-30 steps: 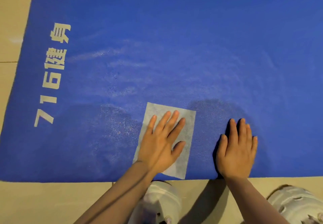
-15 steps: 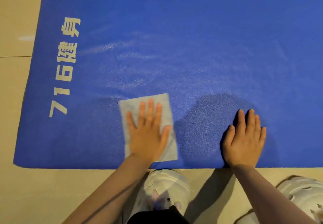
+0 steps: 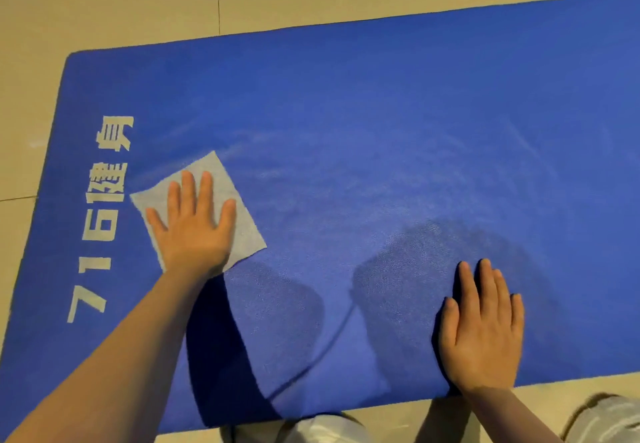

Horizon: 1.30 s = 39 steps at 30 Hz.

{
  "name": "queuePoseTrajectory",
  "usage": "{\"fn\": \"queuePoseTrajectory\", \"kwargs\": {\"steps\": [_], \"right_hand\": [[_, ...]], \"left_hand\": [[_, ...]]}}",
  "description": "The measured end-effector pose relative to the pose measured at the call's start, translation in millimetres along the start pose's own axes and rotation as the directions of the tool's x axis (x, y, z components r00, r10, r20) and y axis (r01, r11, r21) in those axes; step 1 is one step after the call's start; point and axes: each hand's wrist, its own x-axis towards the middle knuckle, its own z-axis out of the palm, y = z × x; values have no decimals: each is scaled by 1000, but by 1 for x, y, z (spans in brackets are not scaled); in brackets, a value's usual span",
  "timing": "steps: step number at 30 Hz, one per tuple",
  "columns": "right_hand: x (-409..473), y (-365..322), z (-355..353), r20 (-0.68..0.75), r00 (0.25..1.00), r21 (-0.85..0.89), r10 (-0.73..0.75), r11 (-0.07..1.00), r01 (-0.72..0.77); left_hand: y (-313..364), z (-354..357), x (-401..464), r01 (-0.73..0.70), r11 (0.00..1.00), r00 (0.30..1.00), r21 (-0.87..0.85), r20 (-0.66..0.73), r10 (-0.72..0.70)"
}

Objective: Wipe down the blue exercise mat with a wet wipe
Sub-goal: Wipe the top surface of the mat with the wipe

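Wipe (image 3: pixel 239 231) lies flat on the blue mat (image 3: pixel 381 124) beside its printed lettering, pressed under the left hand (image 3: pixel 194 224), fingers straight, to scrub; the right hand (image 3: pixel 481 332), fingers straight, apparently steadies the near edge.

Your one head-worn camera looks steeply down and forward from close above the blue mat (image 3: pixel 381 131), both hands in frame.
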Motion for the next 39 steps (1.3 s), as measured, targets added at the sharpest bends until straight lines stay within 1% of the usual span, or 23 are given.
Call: {"fn": "queuePoseTrajectory", "kwargs": {"steps": [2, 3, 5, 7, 9, 11, 12, 13, 14, 16, 18, 19, 20, 21, 23, 25, 27, 30, 32, 33, 34, 36, 39], "right_hand": [[2, 0, -1, 3, 1000, -2, 0, 1000, 0], [2, -1, -1, 2, 1000, -3, 3, 1000, -3], [1, -2, -2, 1, 1000, -8, 3, 1000, -3], [2, -2, -3, -4, 1000, -2, 1, 1000, -1], [2, -1, -3, -2, 1000, 5, 1, 1000, -1], [1, -2, -4, 1, 1000, 10, -4, 1000, 4], [2, -1, -4, -5, 1000, 12, -9, 1000, 9], [3, 0, -4, -11, 1000, 9, -11, 1000, 12], [2, 1, -3, -15, 1000, 7, -16, 1000, 16], [2, 1, -3, -32, 999, 17, -20, 1000, 21], [2, -2, -2, -45, 999, 13, -22, 1000, 23], [3, -2, -3, -48, 999, 14, -24, 1000, 25], [4, -2, -3, -49, 998, 17, -27, 999, 28], [4, 0, -3, -47, 999, 17, -26, 999, 27], [3, 1, -3, -29, 999, 13, -20, 1000, 21], [3, 0, -4, -23, 1000, 23, -16, 1000, 17], [4, -1, -3, -20, 1000, 29, -18, 999, 19], [4, 2, -4, -5, 1000, 33, -13, 999, 13], [3, 2, -7, 16, 1000, 41, -11, 999, 10], [4, 2, -8, 34, 999, 49, -11, 999, 9], [4, 2, -9, 56, 998, 52, -12, 999, 9], [4, 2, -11, 86, 996, 80, 7, 997, -14], [10, -9, -26, 127, 988, 269, 86, 956, -118]], "left_hand": [[9, 8, -11, 43, 999, 999, -28, -27, -44], [22, 16, -22, 4, 999, 997, -35, -71, -7], [57, 36, -50, -212, 977, 968, -4, -135, 210], [97, 52, -86, -474, 878, 868, 64, -135, 478], [126, 61, -123, -685, 722, 720, 102, -56, 691], [133, 57, -131, -822, 559, 565, 104, 43, 824], [130, 56, -119, -860, 503, 508, 85, 48, 860], [124, 55, -102, -874, 477, 481, 89, 41, 875], [117, 54, -83, -857, 503, 509, 114, 32, 860], [105, 44, -38, -706, 693, 691, 146, -70, 719], [95, 30, 2, -465, 881, 863, 92, -174, 474], [91, 22, 18, -354, 934, 925, 50, -129, 358], [89, 14, 26, -272, 962, 959, 22, -75, 273], [90, 10, 31, -229, 973, 972, 17, -46, 230], [99, 12, 25, -215, 976, 975, 14, -56, 216], [114, 27, 2, -291, 956, 951, 25, -103, 292], [131, 42, -32, -435, 900, 891, 35, -131, 435], [142, 61, -89, -637, 769, 764, 46, -92, 639], [137, 62, -114, -729, 684, 680, 16, -90, 728], [133, 58, -120, -750, 661, 660, -38, -118, 742], [127, 52, -122, -740, 662, 672, -118, -176, 719], [113, 30, -120, -644, 716, 764, -271, -280, 581], [71, 5, -104, -445, 844, 880, -301, -323, 349]]}}
